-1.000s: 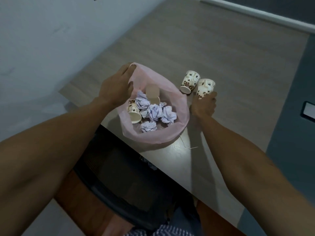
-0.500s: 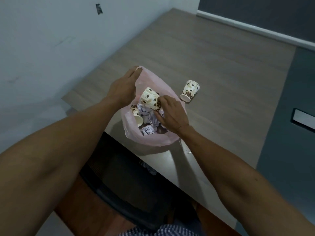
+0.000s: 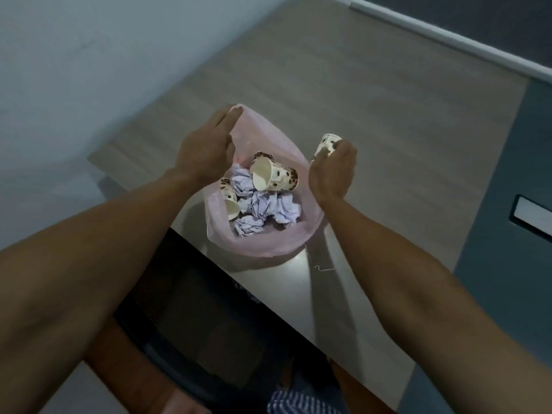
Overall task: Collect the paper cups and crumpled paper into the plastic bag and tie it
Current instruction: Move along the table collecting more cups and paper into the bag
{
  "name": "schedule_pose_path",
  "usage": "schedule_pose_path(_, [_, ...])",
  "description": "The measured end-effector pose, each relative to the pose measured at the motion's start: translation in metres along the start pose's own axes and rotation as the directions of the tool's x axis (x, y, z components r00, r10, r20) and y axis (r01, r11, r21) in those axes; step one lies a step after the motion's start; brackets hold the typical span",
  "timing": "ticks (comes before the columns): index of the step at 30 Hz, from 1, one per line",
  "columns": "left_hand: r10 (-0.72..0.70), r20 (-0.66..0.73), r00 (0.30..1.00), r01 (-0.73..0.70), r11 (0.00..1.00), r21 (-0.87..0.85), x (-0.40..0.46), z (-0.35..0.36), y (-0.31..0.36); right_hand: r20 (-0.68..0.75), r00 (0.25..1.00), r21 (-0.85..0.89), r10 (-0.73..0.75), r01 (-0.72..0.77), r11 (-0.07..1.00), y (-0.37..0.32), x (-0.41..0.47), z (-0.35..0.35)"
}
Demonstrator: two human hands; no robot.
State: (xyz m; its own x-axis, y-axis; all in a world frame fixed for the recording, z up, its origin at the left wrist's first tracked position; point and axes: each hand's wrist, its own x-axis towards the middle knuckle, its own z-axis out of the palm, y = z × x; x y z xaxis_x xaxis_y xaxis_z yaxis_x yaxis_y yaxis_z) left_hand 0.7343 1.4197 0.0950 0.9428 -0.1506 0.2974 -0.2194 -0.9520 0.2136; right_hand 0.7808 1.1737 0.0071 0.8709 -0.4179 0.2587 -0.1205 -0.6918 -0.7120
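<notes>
A person's left hand [image 3: 206, 150] holds the far-left rim of an open pink plastic bag [image 3: 286, 237] standing on a wooden table [image 3: 373, 94], its fingers pressed together along the rim. Inside the bag, from left to right, lie a spotted paper cup [image 3: 228, 198] against the left wall, several balls of crumpled paper [image 3: 268, 204], and a second spotted cup [image 3: 273, 176] on its side on top. Just right of the bag, the right hand [image 3: 333, 171] curls its fingers around a third spotted cup [image 3: 325, 144].
</notes>
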Motion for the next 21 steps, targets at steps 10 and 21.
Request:
schedule_pose_path(10, [0.058, -0.04, 0.998, -0.057, 0.998, 0.022, -0.001, 0.011, -0.011, 0.403, 0.741, -0.028, 0.537, -0.577, 0.816, 0.033, 0.056, 0.053])
schedule_pose_path(21, [0.06, 0.158, 0.986, -0.071, 0.995, 0.066, 0.006, -0.013, -0.021, 0.068, 0.971, 0.434, -0.228, 0.177, 0.883, -0.017, 0.014, -0.01])
